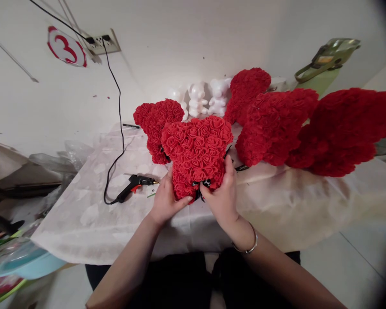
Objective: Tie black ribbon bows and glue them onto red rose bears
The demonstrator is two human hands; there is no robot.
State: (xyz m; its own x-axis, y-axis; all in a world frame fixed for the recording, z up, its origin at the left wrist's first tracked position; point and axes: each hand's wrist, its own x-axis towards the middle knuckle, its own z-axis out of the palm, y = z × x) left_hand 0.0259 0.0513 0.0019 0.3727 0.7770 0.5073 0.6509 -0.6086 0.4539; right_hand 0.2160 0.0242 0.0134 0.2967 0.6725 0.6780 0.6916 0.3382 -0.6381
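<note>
A red rose bear [197,148], covered in foam roses, stands upright near the table's front edge, between my hands. My left hand [167,199] grips its lower left side, thumb across the front. On the lower right side, my right hand [223,193] is closed around it, its thumb by a black ribbon [206,183] with white lettering. The bear hides most of my fingertips. Just left of my left hand lies a black glue gun [137,185] with an orange trigger, its nozzle pointing at that hand. Another red rose bear [159,124] stands close behind on the left.
Several more red rose bears [276,124] stand along the right. White foam bears [197,98] line the wall. The glue gun's black cord [119,94] runs up to a wall socket [104,42]. A light cloth [93,231] covers the table; a blue basin [32,259] sits lower left.
</note>
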